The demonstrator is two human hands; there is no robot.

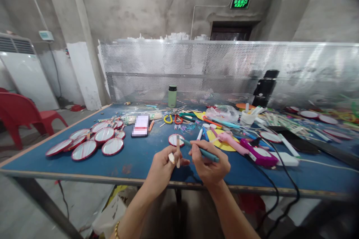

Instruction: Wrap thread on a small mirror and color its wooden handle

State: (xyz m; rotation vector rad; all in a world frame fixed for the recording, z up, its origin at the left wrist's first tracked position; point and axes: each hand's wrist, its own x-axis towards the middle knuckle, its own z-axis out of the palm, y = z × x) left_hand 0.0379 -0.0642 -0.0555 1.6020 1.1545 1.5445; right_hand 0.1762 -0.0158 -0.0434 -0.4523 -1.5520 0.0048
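Observation:
My left hand [162,166] pinches a flat wooden craft stick [178,161] upright; its upper end looks greyish. Something small and pale shows at the thumb of that hand. In my right hand [210,162] is a teal marker pen [208,155], gripped as for writing, its tip close to the upper part of the stick. Whether the tip touches the wood I cannot tell. Just beyond the fingers, a round red-rimmed mirror [173,140] lies on the blue table [134,170], partly covered by the stick.
Several red-rimmed mirrors [104,134] are piled at left beside a phone [140,125]. A green bottle [172,97] stands behind. Rightward lie a pink glue gun [232,142], a purple device [259,154], cables [283,171] and a white cup [247,118]. Perforated metal [157,59] borders the back.

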